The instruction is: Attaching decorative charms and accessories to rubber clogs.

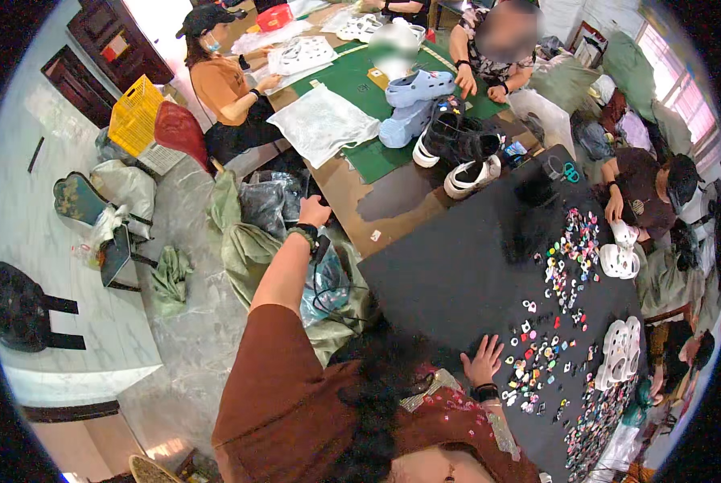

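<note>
My left hand [314, 212] reaches out past the corner of the brown tabletop [393, 229], beside some clear plastic bags [270, 203]. Its fingers are curled, and what they hold, if anything, is hidden. Flat on the black table [445, 282] lies my right hand [482, 361], fingers spread and nothing in it. Close by are small colourful shoe charms [537, 354], scattered loosely. A pair of white clogs [618, 354] stands farther right among more charms. Black-and-white shoes [457, 149] and light blue clogs [413, 105] sit together where the tables meet.
Around the tables sit several people, including one in orange [220, 88] and one at the right holding a white clog [620, 256]. Green sacks [244, 249] lie on the floor below my left arm. A yellow crate [135, 113] and a red chair [182, 133] stand left.
</note>
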A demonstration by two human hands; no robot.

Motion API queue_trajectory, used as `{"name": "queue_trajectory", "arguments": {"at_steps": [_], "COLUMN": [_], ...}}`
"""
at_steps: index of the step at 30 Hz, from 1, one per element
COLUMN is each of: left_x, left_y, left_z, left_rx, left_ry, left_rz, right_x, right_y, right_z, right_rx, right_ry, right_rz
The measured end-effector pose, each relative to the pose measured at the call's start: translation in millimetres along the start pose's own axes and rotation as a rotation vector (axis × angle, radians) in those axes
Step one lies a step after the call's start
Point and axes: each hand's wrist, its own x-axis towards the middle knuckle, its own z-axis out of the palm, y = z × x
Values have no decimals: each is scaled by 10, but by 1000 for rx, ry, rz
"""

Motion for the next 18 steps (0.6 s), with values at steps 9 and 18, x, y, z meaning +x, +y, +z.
{"name": "queue_trajectory", "arguments": {"at_steps": [9, 18], "left_x": [1478, 2201], "left_y": [149, -836], "left_z": [632, 1026], "left_rx": [105, 339], "left_ry": [4, 251], "left_rz": [182, 255], "right_x": [-6, 81], "right_y": [-58, -201], "right_z": [-195, -253], "right_rx": [63, 67], "right_ry": [-83, -183], "right_rz": [116, 62]}}
